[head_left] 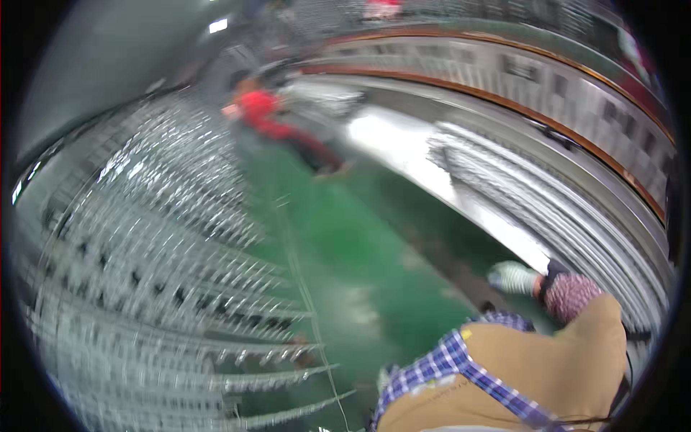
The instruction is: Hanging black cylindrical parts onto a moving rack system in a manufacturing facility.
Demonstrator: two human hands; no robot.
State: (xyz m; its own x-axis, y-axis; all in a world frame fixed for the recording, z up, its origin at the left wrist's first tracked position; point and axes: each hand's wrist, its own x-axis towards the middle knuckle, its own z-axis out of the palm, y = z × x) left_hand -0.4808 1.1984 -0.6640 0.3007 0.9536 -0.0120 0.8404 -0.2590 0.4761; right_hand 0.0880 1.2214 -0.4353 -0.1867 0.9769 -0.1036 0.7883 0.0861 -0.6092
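My right hand (512, 277), in a pale striped knitted glove, reaches out past my body at the lower right, beside the edge of a long bright white surface (461, 198). A dark band circles the wrist, above a reddish patterned sleeve cover (572, 295). Motion blur smears the fingers, so their closure is unclear, and no object shows in them. I cannot make out my left hand; my body and the blue checked apron (450, 353) over a tan top fill the lower right.
Rows of shiny metal pieces on racks (180, 288) line the left side. Long metallic strips (547, 194) lie along the right, before a white-panelled structure (533, 68). A person in red (259, 108) is farther up the green floor (338, 237).
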